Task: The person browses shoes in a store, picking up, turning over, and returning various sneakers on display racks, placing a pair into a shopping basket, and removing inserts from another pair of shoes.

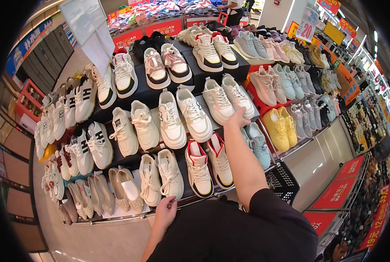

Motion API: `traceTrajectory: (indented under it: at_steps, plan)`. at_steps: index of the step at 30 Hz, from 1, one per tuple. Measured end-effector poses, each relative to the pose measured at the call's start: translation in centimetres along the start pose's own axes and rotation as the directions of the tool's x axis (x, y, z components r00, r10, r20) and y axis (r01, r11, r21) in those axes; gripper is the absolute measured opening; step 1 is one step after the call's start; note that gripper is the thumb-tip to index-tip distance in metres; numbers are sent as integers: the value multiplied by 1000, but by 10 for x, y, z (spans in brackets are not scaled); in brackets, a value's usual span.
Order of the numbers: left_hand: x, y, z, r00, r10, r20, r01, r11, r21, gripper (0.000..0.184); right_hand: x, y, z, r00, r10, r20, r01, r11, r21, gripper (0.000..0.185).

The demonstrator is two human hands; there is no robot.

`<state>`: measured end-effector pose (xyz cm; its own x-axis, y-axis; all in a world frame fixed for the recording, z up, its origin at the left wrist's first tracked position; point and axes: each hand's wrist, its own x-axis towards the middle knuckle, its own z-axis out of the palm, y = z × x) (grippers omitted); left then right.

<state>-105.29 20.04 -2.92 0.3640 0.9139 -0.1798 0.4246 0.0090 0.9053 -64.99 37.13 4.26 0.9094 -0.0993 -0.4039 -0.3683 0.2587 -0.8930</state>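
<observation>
Right hand point(238, 118): While my arm stretches forward, my fingers rest on the toe of a white sneaker point(236, 92); whether they grip it, I cannot tell.
Left hand point(166, 211): fingers curled, how tightly I cannot tell, near a cream sneaker point(170, 174).
Between my hands: red-lined sneakers point(199, 172).
Right of my right hand: yellow sneakers point(276, 129).

"YOUXUAN" on red banners point(166, 28), "20" on sign point(308, 29), "H" on sneakers point(100, 146)
</observation>
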Motion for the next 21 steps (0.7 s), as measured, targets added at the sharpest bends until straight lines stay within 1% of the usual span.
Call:
traceTrajectory:
  at_steps: [2,4,8,10,11,13,14,16,17,18,20,21]
  plan:
    - [-1,3,-1,1000,-15,-2,15,1000,-3,23,5,1,2,1000,-14,-21,13,999,-41,74]
    - [-1,8,-5,1000,27,0,-27,999,34,23,1,-7,-2,999,30,-42,-38,980,-193,72]
    - [5,-2,-5,998,56,21,-57,997,44,23,12,-5,-3,998,40,-58,-50,983,-175,73]
    - [9,7,-5,998,58,34,-60,997,48,24,22,-3,-5,999,-12,-41,2,975,-223,71]
    - [11,7,-4,997,63,41,-65,997,52,24,28,-1,-8,999,-11,-48,0,976,-218,71]
    - [16,11,-2,996,76,52,-78,997,29,24,40,0,-20,997,-74,-21,66,965,-254,69]
    - [17,13,-1,995,79,60,-81,996,28,24,48,1,-28,997,-77,-29,67,965,-253,69]
    - [20,35,0,984,151,98,-163,979,126,24,58,-1,-50,973,-198,115,211,970,-118,68]
    - [22,44,1,982,155,108,-168,978,125,24,65,-3,-63,962,-225,157,236,970,-53,63]
    - [22,53,3,979,152,136,-169,978,121,25,72,-7,-81,963,-228,146,238,970,-53,63]
    - [27,64,6,971,158,177,-180,977,115,25,84,-15,-115,944,-253,213,255,967,21,57]
    - [31,68,9,963,216,163,-235,966,106,25,77,-27,-132,949,-206,238,187,977,102,48]
